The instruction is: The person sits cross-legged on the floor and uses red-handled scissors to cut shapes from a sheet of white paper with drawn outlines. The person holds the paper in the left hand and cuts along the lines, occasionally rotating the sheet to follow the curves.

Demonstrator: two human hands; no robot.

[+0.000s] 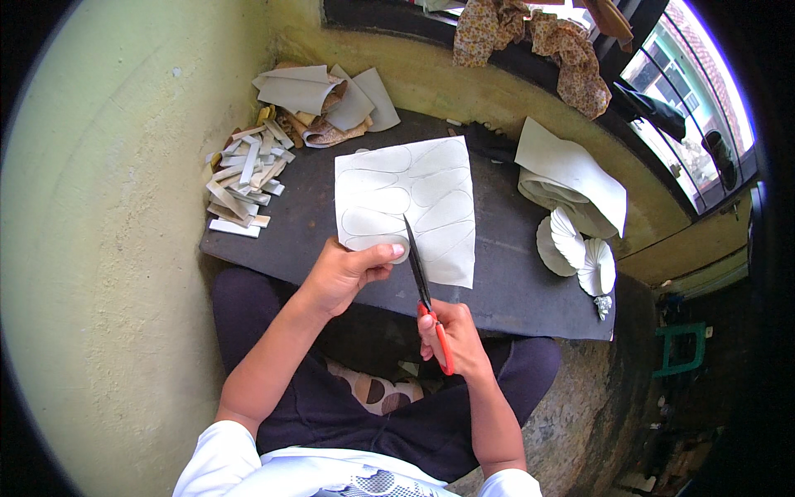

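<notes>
A pale grey sheet (414, 195) marked with several rounded sole-shaped outlines lies on a dark board (513, 282) across my lap. My left hand (348, 269) pinches the sheet's near left edge, thumb on top. My right hand (451, 335) grips red-handled scissors (422, 282), whose dark blades point away from me and lie in the sheet's near edge, just right of my left thumb.
A heap of pale strips (244, 182) sits at the board's far left, with larger offcuts (327, 99) behind it. Folded sheets (571, 178) and cut sole shapes (580, 244) lie at the right. A yellow wall stands close on my left; patterned cloth (530, 41) hangs at the window.
</notes>
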